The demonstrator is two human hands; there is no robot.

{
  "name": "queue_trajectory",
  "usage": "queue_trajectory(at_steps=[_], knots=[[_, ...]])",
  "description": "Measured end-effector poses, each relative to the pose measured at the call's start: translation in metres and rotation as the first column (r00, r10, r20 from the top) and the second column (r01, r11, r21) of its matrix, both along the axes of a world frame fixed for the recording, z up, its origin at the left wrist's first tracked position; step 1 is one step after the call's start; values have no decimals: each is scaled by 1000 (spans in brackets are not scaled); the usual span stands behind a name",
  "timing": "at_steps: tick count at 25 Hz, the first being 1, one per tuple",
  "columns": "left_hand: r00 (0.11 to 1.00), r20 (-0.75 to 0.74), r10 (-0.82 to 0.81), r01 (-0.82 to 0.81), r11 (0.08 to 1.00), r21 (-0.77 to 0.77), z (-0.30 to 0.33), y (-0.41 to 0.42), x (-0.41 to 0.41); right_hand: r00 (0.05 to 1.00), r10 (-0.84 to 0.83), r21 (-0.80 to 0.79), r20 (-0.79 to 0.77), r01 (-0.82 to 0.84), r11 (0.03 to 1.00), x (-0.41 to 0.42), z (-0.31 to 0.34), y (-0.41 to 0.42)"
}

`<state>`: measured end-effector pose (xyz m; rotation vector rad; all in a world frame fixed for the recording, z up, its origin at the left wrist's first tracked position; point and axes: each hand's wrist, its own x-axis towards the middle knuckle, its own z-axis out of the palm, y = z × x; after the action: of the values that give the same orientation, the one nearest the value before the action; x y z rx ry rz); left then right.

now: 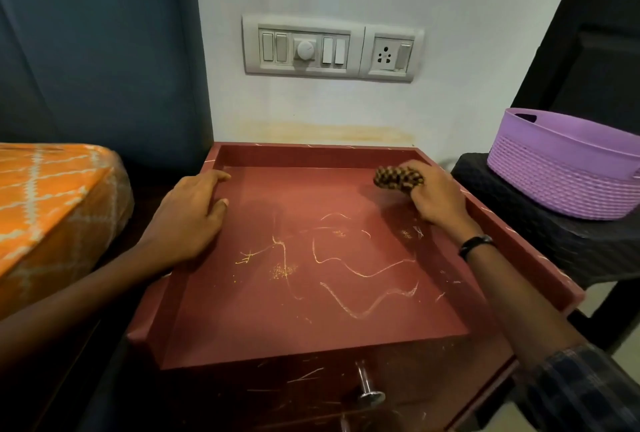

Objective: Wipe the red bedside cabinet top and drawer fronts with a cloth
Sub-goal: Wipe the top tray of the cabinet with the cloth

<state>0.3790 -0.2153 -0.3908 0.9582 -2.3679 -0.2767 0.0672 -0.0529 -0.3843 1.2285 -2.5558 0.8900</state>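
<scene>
Our right hand (434, 194) is closed around the bunched brown checked cloth (398, 178), pressed at the far corner of the red raised-rim cabinet top (311, 293). Left hand (194, 213) rests flat, empty, on the opposite rim. Yellow crumbs and pale streaks (346, 269) lie nearer us than the cloth (a hard pull could push them over the open front edge onto the drawer fronts).

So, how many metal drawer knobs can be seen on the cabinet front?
2. One knob sits on the upper drawer front below the cabinet top; another knob shows partly at the bottom edge. More may be hidden below.
</scene>
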Motion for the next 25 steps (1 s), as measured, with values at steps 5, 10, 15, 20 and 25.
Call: queue_trajectory(at_steps=[5, 10, 15, 20, 25], knots=[[1000, -1, 2, -2, 1000, 9, -2, -1, -3, 991, -124, 35, 52, 122, 992, 29, -39, -5], [1000, 22, -9, 9, 1000, 25, 1, 1, -1, 945, 312, -9, 101, -313, 950, 124, -34, -42], [1000, 1, -14, 14, 1000, 20, 4, 3, 0, 941, 283, -188, 185, -249, 950, 68, 10, 17], [1000, 2, -14, 14, 1000, -2, 2, 0, 0, 993, -101, 123, -56, 107, 987, 27, -36, 54], [998, 61, -13, 18, 998, -67, 2, -1, -2, 990, 106, -52, 95, -102, 993, 98, -40, 7]])
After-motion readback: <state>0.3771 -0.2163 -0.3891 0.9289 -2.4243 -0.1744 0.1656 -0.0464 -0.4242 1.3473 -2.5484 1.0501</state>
